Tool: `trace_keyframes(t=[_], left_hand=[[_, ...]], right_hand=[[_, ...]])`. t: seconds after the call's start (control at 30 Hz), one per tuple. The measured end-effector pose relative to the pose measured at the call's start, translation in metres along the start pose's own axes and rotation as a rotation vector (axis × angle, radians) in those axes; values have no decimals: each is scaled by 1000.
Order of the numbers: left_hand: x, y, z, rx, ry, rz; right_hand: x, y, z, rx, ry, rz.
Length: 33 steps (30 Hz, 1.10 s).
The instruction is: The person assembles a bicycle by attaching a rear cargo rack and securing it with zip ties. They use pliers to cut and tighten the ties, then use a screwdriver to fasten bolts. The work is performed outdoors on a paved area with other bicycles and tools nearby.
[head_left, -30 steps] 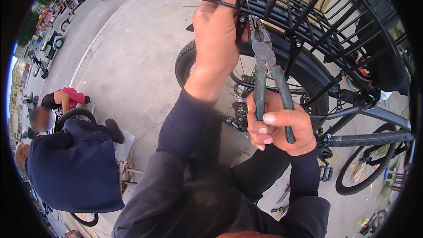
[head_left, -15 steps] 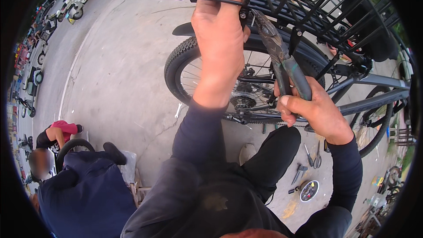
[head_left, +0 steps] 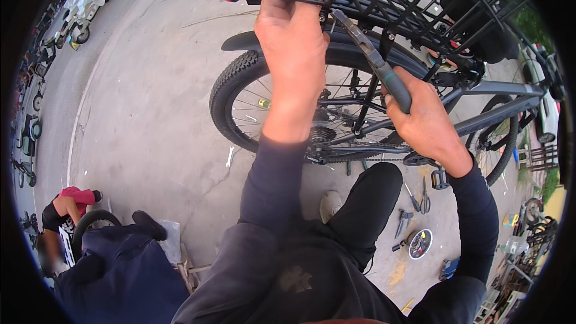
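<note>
My left hand grips the lower edge of a black wire basket, thumb on the outside and most fingers hidden. In my right hand are large pliers with dark grips, the fist closed around the handles. They are seen nearly edge-on, their tip by a bolt at the basket's underside, close to my left hand; I cannot tell if they touch it. Below the basket is a bicycle's knobby wheel with a black mudguard. The cassette shows beside my left wrist.
On the concrete lie a wrench, scissors, a screwdriver and a round bowl of small parts. At the lower left a person in dark blue sits beside another person in a red top. Parked scooters line the far left.
The pliers have turned from showing both handles to nearly edge-on, and my right hand has risen with them. My left hand keeps its hold on the basket. The whole view has shifted slightly.
</note>
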State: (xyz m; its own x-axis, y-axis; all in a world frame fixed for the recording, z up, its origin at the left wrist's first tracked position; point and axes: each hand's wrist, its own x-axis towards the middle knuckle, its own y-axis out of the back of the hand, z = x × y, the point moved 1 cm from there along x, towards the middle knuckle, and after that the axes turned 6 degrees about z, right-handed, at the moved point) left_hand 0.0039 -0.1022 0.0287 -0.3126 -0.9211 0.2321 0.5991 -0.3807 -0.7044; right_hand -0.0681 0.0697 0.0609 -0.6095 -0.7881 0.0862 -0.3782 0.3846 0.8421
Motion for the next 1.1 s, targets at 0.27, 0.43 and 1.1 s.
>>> trace_keyframes(t=[0.27,0.43,1.1], left_hand=[[2,-3,-7,16,55,18],[3,6,-12,60,11,-56],[20,56,-31,107,-101,-575]], right_hand=[[-1,-12,16,-124,28,175],[-31,-14,9,59,-88,49],[-242,-41,204,-23,-675,-147]])
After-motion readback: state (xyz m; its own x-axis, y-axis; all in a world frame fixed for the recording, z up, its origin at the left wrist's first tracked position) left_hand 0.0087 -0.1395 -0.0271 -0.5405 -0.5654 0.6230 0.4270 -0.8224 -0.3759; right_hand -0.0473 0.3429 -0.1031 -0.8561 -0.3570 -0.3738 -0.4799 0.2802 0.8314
